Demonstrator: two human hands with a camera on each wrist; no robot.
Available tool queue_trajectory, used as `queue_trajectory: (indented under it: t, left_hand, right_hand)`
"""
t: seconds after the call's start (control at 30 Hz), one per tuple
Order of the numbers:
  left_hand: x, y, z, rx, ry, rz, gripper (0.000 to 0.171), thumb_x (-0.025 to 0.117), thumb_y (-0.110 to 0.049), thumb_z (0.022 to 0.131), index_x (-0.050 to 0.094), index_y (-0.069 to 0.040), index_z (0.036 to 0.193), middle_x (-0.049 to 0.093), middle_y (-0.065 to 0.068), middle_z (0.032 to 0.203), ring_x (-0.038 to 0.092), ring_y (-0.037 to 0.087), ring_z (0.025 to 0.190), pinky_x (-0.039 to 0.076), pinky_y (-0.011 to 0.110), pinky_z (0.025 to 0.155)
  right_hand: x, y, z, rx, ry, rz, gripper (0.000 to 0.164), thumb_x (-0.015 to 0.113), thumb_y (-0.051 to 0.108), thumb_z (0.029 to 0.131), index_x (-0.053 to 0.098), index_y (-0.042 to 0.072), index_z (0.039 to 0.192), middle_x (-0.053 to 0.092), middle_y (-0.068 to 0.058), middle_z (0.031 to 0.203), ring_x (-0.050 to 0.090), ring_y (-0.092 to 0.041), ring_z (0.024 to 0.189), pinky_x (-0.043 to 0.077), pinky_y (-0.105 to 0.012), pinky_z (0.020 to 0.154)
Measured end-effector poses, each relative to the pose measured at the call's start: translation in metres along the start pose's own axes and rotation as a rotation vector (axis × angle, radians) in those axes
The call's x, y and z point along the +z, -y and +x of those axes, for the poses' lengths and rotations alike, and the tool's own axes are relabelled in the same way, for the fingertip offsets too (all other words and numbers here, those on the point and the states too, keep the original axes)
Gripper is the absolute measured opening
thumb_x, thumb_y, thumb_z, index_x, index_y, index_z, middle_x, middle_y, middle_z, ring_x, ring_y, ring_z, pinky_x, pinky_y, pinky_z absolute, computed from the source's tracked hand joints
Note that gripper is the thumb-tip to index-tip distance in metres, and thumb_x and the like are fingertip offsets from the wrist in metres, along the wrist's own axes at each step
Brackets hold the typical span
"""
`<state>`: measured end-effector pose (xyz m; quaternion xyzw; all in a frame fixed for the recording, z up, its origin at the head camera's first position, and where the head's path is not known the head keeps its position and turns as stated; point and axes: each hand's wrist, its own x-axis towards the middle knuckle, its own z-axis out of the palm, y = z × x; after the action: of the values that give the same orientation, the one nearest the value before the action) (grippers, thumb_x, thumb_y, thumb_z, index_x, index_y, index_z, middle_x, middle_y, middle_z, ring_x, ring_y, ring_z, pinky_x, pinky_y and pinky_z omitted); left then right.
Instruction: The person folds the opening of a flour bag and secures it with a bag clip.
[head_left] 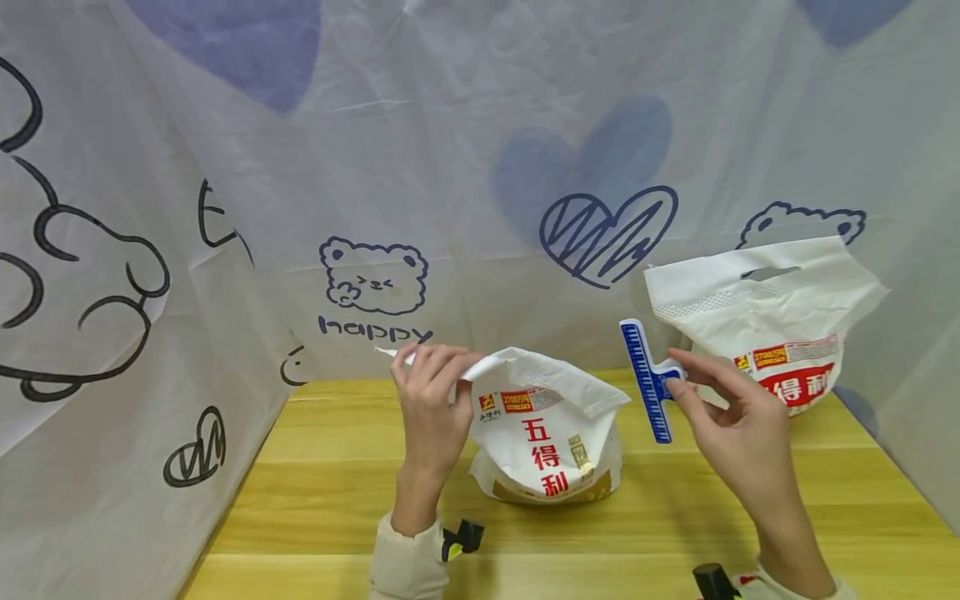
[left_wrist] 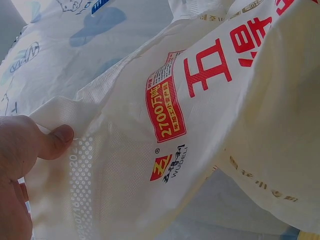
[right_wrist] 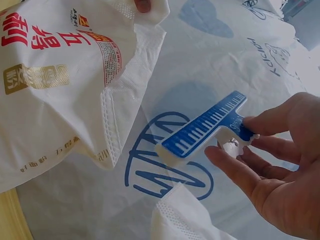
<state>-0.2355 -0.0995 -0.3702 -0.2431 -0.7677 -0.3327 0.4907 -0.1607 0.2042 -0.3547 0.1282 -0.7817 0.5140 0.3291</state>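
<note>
A white flour bag with red characters stands on the table, its top edge folding over toward the right. My left hand pinches the top left of this bag; in the left wrist view the thumb presses on its edge beside a dotted strip. My right hand holds a blue and white bag clip by its handle, to the right of the bag and apart from it. In the right wrist view the clip has a long ruler-marked bar, with thumb and fingers at its grip end.
A second white flour bag with a slot handle stands at the back right, behind my right hand. The wooden table ends at a pale curtain printed with hearts and bears.
</note>
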Motion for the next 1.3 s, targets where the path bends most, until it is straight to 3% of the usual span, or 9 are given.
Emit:
queue_trajectory:
  t: [0.5,0.77,0.9,1.3]
  left_hand:
    - [0.0003,0.0007,-0.0001,-0.005,0.004,0.003,0.023,0.077,0.011,0.08,0.078,-0.008,0.092,0.075,0.005,0.094,0.062,0.025,0.092,0.031,0.058,0.108]
    - [-0.0002,0.0,-0.0001,-0.003,0.002,0.003,0.023,0.077,0.011,0.079,0.078,-0.009,0.092,0.075,0.005,0.093,0.062,0.024,0.092,0.032,0.058,0.108]
    - [0.0002,0.0004,-0.001,-0.001,0.003,0.005,0.023,0.078,0.011,0.079,0.078,-0.009,0.092,0.075,0.005,0.093,0.062,0.025,0.092,0.032,0.059,0.107]
    - [0.0011,0.002,-0.0025,-0.006,0.006,0.006,0.023,0.077,0.01,0.08,0.078,-0.009,0.092,0.075,0.005,0.094,0.062,0.025,0.092,0.03,0.055,0.11]
  right_hand:
    - [-0.0013,0.0001,0.0031,-0.031,-0.07,0.071,0.046,0.068,-0.022,0.084,0.066,-0.006,0.127,0.065,-0.008,0.119,0.066,-0.013,0.112,0.055,-0.021,0.085]
    - [-0.0007,-0.0027,0.0036,-0.079,-0.074,0.095,0.047,0.066,-0.026,0.083,0.064,-0.008,0.126,0.062,-0.02,0.121,0.064,-0.018,0.11,0.055,-0.021,0.086]
    - [-0.0004,-0.0046,0.0038,-0.103,-0.082,0.093,0.047,0.065,-0.028,0.081,0.064,-0.011,0.125,0.062,-0.018,0.121,0.063,-0.019,0.108,0.055,-0.021,0.087]
    - [0.0004,-0.0053,0.0035,-0.056,-0.075,0.112,0.046,0.066,-0.028,0.081,0.064,-0.012,0.124,0.062,-0.013,0.12,0.062,-0.021,0.106,0.056,-0.023,0.088]
